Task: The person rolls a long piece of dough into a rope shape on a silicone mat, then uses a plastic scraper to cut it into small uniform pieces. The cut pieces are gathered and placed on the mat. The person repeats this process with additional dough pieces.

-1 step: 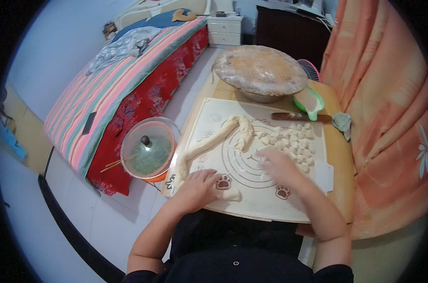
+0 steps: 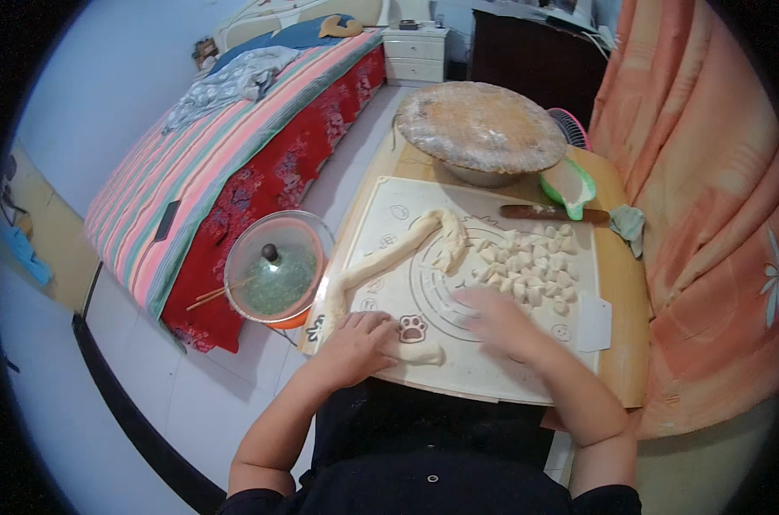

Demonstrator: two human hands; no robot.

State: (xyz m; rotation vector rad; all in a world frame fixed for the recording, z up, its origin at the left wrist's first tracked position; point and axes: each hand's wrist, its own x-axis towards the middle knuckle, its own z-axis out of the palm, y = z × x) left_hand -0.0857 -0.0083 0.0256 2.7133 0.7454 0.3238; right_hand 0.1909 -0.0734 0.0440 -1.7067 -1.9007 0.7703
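A long rope of dough bends across the white printed mat, with its far end twisted back on itself. At the mat's near left, my left hand is wrapped over the near stretch of this rope, and a short dough end sticks out on its right side. My right hand hovers over the mat's middle, smeared by motion, so its fingers and anything in them cannot be made out. Beyond it lie many small cut dough pieces in a loose heap.
Behind the mat, a floured round board covers a large basin. A knife with a brown handle, a green scoop, a cloth and a white scraper lie at right. A glass-lidded pot with chopsticks stands left of the table.
My right hand has moved away from the dough pieces, left toward the dough end by my left hand. Slightly more dough shows beyond my left hand. The view has shifted a little.
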